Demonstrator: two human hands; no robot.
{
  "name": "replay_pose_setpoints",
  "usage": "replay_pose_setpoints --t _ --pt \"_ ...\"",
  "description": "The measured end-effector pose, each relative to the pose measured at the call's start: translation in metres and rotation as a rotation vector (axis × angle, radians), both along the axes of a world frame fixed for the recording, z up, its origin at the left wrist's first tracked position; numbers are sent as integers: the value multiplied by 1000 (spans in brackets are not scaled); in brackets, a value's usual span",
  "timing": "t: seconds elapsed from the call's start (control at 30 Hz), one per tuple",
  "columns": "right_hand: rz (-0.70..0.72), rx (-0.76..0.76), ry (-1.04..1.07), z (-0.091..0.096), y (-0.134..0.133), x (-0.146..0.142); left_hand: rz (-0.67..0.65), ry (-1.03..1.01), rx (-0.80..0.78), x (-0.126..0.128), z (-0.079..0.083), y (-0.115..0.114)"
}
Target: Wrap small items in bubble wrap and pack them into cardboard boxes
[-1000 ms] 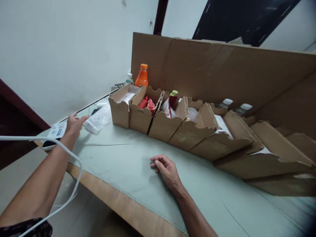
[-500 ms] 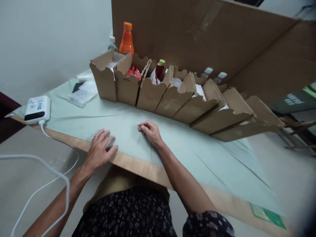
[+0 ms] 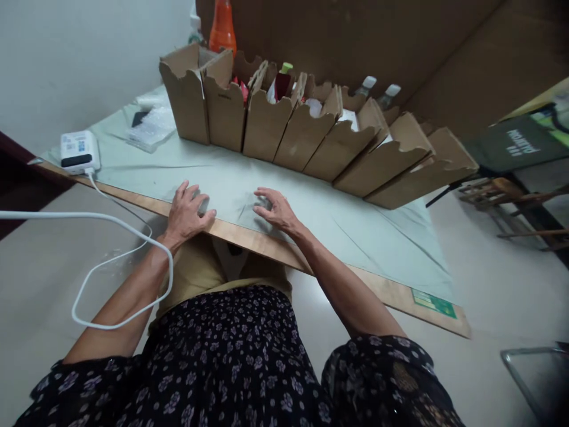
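Note:
My left hand [image 3: 186,210] lies flat on the near edge of the table [image 3: 338,231], fingers spread on its pale green cover, thumb along the wooden rim. My right hand [image 3: 273,209] rests on the cover a little to the right, fingers spread and slightly arched. Neither hand holds anything. Beyond them stands a row of several open cardboard boxes [image 3: 267,121] with packets and bottles inside.
A white power bank [image 3: 79,152] with a white cable [image 3: 120,261] sits at the table's left corner. A bubble-wrap packet [image 3: 151,127] lies by the boxes. An orange bottle [image 3: 221,26] and a tall cardboard sheet [image 3: 377,41] stand behind. Wooden furniture [image 3: 498,193] is at right.
My left hand came back from the power bank at the far left to the near table edge. The right hand's fingers uncurled and spread. The view tilted down toward my lap.

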State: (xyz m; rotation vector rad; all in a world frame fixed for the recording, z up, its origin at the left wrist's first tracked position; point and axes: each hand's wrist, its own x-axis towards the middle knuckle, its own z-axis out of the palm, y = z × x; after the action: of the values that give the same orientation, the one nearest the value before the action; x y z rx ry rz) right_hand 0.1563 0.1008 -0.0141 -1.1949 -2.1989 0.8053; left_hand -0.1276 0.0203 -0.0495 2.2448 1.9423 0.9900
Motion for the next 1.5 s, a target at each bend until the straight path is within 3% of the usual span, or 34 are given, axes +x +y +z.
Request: replay_pose_setpoints --t 0.3,0.73,1.4,1.5 --pt "-73 111 -225 -11 -5 14 18 31 6 1 2 0" --pt "-86 143 -256 -8 -13 15 34 44 54 6 3 -3" --pt "-76 136 -289 2 -28 14 6 99 99 1 -15 2" --pt "-32 136 -266 9 -36 29 -41 83 69 -6 -24 4"
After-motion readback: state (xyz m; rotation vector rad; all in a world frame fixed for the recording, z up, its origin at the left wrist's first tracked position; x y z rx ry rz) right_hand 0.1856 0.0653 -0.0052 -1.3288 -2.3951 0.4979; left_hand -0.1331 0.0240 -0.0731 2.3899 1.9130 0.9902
